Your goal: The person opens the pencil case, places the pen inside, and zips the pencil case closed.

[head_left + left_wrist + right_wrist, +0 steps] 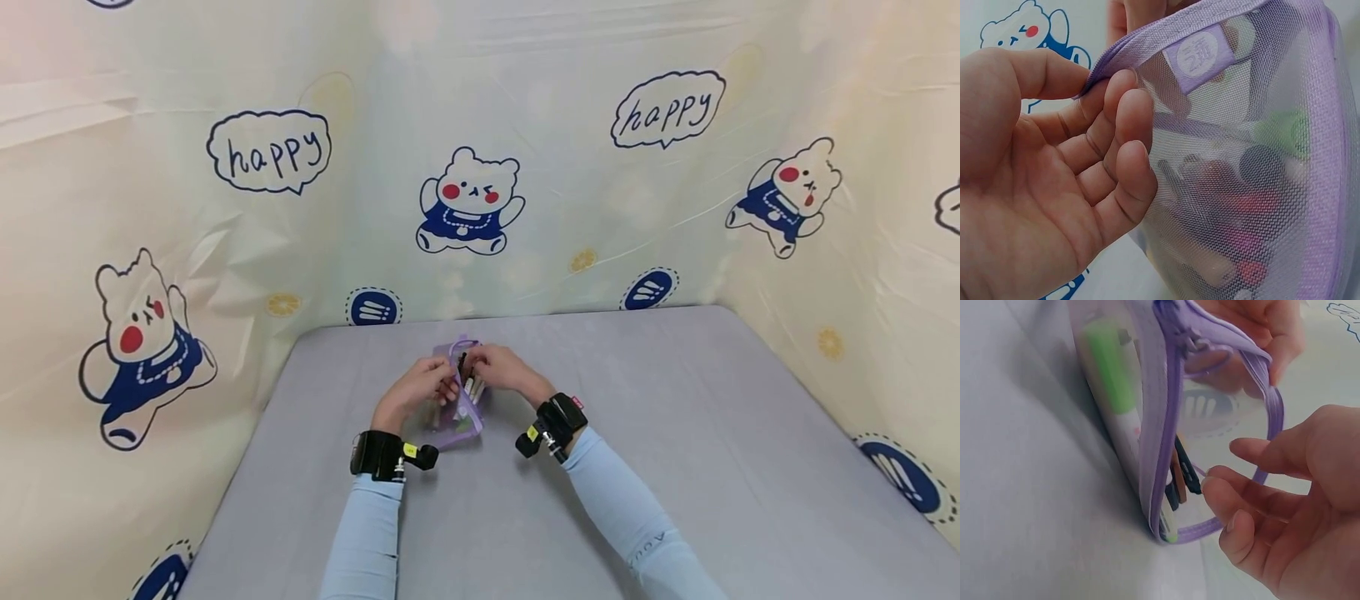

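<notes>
A see-through mesh pencil pouch with purple zip edging stands at the far middle of the table. My left hand pinches its top edge between thumb and forefinger, the other fingers loosely bent against the mesh. At the open mouth is my right hand, thumb and forefinger apart with nothing between them. Its fingertips are right by a black pen clip that sticks up inside. A marker with a green cap lies along the pouch's side. Red, pink and dark pen ends show through the mesh.
The grey tabletop spreads around the pouch. Behind it and along both sides hangs a pale curtain with bear and "happy" prints. Each wrist wears a black camera strap.
</notes>
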A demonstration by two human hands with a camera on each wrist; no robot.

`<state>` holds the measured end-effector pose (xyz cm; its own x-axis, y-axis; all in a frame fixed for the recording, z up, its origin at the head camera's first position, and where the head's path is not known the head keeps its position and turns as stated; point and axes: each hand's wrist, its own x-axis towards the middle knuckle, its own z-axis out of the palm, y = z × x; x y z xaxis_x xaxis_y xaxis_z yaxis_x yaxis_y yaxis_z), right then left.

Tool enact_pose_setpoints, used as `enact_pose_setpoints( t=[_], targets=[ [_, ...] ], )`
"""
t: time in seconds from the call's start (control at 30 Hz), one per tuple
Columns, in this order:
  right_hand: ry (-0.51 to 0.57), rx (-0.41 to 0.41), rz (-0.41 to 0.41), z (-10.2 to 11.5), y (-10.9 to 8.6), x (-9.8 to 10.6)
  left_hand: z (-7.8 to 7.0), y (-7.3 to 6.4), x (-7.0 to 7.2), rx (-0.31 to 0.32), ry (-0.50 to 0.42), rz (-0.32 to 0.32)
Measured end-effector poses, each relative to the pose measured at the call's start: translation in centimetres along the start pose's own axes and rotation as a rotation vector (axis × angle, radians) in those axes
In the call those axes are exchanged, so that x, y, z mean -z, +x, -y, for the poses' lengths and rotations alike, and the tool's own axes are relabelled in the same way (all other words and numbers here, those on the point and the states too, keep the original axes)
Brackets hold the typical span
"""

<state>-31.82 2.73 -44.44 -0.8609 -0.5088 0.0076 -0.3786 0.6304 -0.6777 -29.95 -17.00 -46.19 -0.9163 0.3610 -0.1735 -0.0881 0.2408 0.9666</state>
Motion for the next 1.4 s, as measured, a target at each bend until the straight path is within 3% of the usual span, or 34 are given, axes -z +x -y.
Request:
enact_pose_setpoints(
  t=[0.13, 0.37, 0.67, 0.9, 1.03, 1.2, 1.3, 1.4],
  targets=[
    [0.008, -0.005, 0.014, -0.1, -0.4, 0.4, 0.1, -0.1, -0.1, 0.002, -0.004, -0.010],
    [-0.068, 0.008, 0.046, -0.2, -1.6, 1.5, 0.2, -0.1, 0.1, -0.003, 0.004, -0.002],
    [-0.174, 0.047, 0.339, -0.7, -3.5, 2.6, -0.4, 0.2, 0.4, -0.004, 0.068, 0.015],
    [-0.210, 0.096, 0.428, -1.2, -4.6, 1.7, -1.1, 0.4, -1.0, -0.033, 0.255, 0.054],
    [-0.173, 0.149, 0.432, -1.8, -5.1, 1.5, -1.1, 0.7, -2.2, -0.054, 0.323, 0.078],
    [-0.118, 0.155, 0.421, -2.5, -5.2, 1.0, -1.1, -0.3, -3.2, -0.088, 0.437, 0.085],
    [-0.104, 0.143, 0.398, -2.8, -5.2, 0.8, -1.2, -1.8, -3.9, -0.140, 0.591, 0.071],
    [-0.099, 0.137, 0.383, -3.1, -5.1, 0.5, -1.2, -3.6, -4.9, -0.268, 0.846, 0.033]
  ],
)
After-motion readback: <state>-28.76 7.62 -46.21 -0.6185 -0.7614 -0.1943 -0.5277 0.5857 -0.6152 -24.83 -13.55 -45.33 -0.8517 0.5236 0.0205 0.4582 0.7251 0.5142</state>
